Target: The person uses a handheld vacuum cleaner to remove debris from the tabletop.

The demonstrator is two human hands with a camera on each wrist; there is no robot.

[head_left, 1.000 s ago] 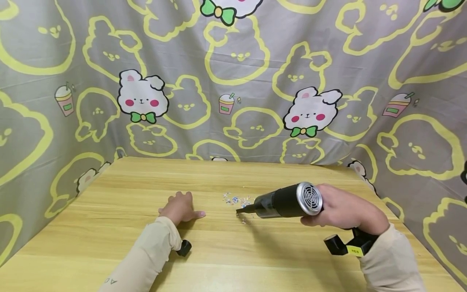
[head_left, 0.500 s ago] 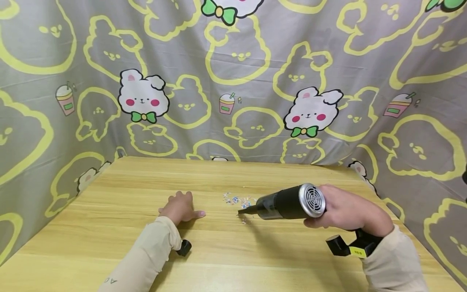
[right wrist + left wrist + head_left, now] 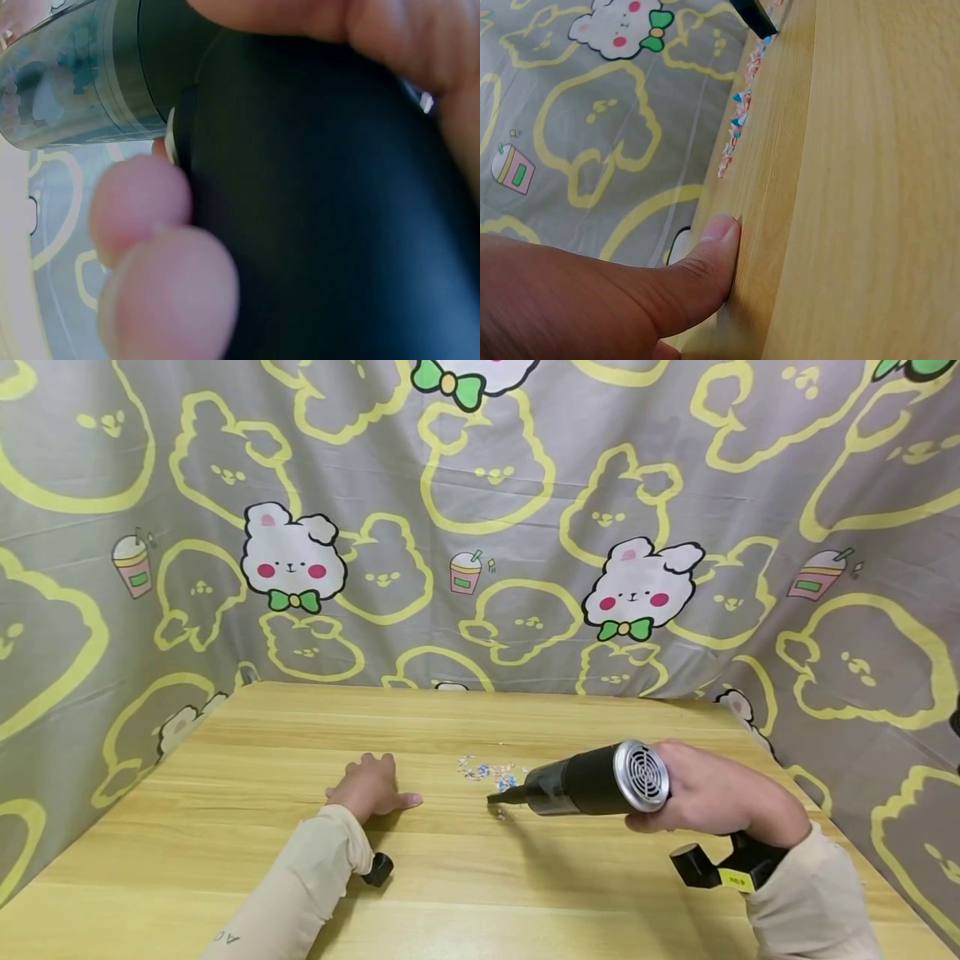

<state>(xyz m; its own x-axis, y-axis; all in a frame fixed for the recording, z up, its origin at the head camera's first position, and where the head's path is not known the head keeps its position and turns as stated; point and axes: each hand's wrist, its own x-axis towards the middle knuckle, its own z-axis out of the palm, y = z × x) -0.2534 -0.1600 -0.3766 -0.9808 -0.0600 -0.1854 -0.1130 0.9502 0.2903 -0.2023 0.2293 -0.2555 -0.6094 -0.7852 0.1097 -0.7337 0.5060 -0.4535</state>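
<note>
My right hand [image 3: 712, 789] grips the handle of a black handheld vacuum cleaner [image 3: 596, 781] with a silver vent at its rear. Its flat nozzle [image 3: 508, 796] points down and left, the tip close over the tabletop beside small blue, white and pink scraps [image 3: 482, 771]. In the right wrist view, fingers curl round the dark handle [image 3: 315, 187], and bits show inside the clear dust cup [image 3: 64, 82]. My left hand [image 3: 369, 789] rests on the table left of the scraps, fingers loosely spread. The left wrist view shows its thumb [image 3: 697, 266] against the wood and the nozzle [image 3: 754, 16] above the scraps.
The light wooden table [image 3: 420, 893] reaches back to a grey curtain [image 3: 375, 460] with yellow outlines and white cartoon animals, which also hangs at both sides. A black wrist mount [image 3: 723, 864] sits on the right wrist and a smaller black piece [image 3: 378, 869] on the left.
The vacuum cleaner has shifted slightly right and nearer, its nozzle tip dipping a little. A few stray scraps around the tip are no longer seen. My left hand stays where it was.
</note>
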